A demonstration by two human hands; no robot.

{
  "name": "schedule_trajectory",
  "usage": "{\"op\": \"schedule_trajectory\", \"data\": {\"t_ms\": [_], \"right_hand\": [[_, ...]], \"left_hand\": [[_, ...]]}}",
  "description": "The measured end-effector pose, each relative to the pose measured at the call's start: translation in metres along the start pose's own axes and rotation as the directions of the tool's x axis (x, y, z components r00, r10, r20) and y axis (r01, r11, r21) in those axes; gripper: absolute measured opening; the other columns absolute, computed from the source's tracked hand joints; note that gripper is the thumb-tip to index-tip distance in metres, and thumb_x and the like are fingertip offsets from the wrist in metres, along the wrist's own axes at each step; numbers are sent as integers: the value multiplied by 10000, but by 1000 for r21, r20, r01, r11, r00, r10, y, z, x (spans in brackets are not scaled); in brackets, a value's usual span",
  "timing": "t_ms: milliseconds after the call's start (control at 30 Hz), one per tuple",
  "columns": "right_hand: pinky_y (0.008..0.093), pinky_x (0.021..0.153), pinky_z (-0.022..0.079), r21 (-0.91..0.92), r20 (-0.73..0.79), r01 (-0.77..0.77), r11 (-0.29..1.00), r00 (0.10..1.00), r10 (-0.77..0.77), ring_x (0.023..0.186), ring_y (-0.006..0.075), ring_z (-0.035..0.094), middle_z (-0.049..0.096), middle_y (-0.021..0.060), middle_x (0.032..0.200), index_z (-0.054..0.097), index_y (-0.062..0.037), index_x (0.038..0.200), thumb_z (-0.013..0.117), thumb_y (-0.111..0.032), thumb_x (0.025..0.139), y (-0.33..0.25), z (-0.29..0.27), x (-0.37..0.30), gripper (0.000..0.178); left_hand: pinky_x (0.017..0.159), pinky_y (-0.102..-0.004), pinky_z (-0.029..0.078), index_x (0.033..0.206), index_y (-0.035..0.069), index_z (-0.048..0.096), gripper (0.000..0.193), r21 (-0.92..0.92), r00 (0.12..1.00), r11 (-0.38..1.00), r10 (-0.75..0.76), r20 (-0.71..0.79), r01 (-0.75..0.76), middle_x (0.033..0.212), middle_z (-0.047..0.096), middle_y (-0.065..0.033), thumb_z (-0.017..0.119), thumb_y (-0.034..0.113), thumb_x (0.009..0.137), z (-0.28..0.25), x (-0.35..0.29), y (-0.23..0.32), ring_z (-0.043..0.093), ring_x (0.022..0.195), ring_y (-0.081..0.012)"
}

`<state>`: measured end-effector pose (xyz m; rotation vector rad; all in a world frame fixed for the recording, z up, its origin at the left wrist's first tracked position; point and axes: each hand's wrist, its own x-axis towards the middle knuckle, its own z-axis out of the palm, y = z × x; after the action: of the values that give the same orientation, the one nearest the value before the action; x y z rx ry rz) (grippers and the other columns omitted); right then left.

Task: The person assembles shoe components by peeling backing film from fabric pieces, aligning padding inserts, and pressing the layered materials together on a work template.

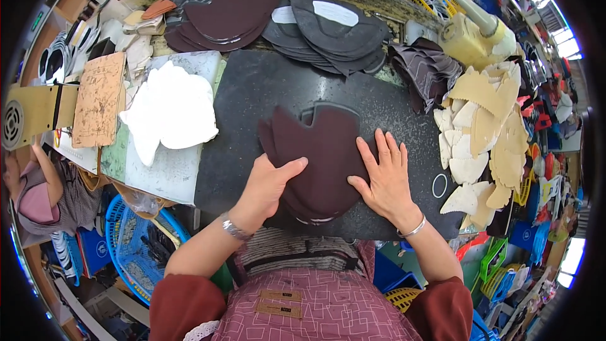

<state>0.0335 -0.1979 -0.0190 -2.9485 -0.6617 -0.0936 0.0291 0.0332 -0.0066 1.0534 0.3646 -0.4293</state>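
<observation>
A stack of dark maroon cut pieces (324, 170), notched at the far edge and shaped like shoe uppers, lies on the black mat (243, 95) in front of me. My left hand (268, 186) grips its left side, thumb on top and the other fingers hidden beneath. Spread out at the stack's right edge is my right hand (386, 180), its thumb touching the side and its fingers resting near the mat. Behind the stack are a pile of similar maroon pieces (230, 16) and a pile of black pieces with white patches (328, 35).
White pieces (170, 110) lie on a pale board to the left, beside a scuffed tan block (98, 98). Beige and cream pieces (483, 126) fill the right side, near a yellowish container (470, 41). A blue basket (136, 240) stands below left; another person (47, 196) sits beyond it.
</observation>
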Motion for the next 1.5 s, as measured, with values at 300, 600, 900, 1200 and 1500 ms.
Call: {"op": "schedule_trajectory", "data": {"t_ms": [300,600,900,1200,1500], "right_hand": [[378,858,419,409,-491,146,901,867,82,996,316,518,569,138,1036,578,-38,1006,652,-157,742,23,-3,127,299],[369,729,435,431,-362,82,899,928,89,838,297,547,577,120,882,609,-39,837,654,-97,713,42,27,176,143],[334,672,474,102,176,505,857,839,-515,837,259,580,567,138,905,513,-10,845,568,-83,742,-70,-39,23,138],[359,752,474,434,-330,588,682,808,-487,908,276,564,570,120,981,516,-21,905,607,-130,763,-156,1,132,201],[356,775,451,326,-228,600,730,800,-556,878,284,559,582,109,974,548,-37,920,619,-189,758,-206,38,183,233]], "left_hand": [[868,-327,476,1101,-46,520,316,53,877,879,477,-59,-474,1083,584,-130,609,85,827,-103,119,188,583,971,-208],[752,-317,475,1069,26,580,342,952,706,93,693,147,-290,974,632,-134,649,143,755,-149,98,189,601,816,-209],[659,-333,495,822,36,658,154,911,736,-358,557,385,-206,891,628,-108,654,155,725,-160,16,134,613,722,-276],[594,-380,513,643,-9,625,61,776,781,-630,463,419,-43,633,602,-195,580,28,623,-140,34,119,624,628,-324],[625,-204,442,880,-15,623,130,587,333,492,870,-365,-643,767,597,4,574,96,832,-281,-93,251,542,668,-79]]}}
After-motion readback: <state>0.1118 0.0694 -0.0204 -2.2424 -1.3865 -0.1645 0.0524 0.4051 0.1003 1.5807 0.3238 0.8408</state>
